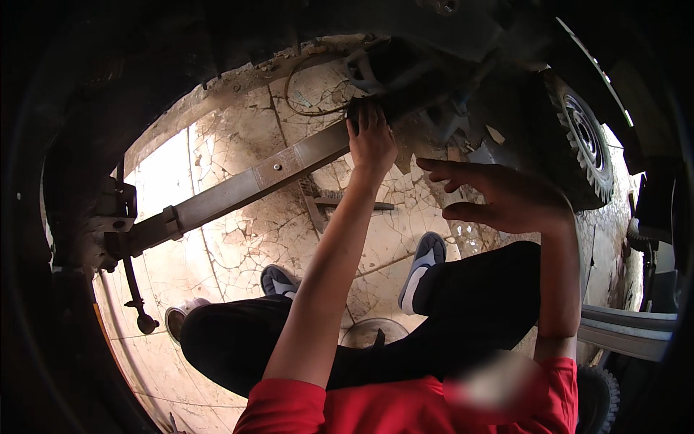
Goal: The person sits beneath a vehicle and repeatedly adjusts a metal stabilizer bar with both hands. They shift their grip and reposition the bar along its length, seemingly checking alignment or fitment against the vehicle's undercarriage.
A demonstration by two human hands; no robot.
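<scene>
At L hand (pixel 371 143), metal bar (pixel 242 186) slants lower L to upper R.

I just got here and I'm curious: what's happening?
A person in a red short-sleeved top has their left hand on a long, flat grey metal bar. Their right hand is open, holding nothing. A dark-handled tool lies on the cracked beige tile floor below.

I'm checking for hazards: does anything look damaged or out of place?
Yes: the floor tiles are webbed with cracks, which looks like damage. A hammer-like tool lies loose on them near the right shoe.
</scene>
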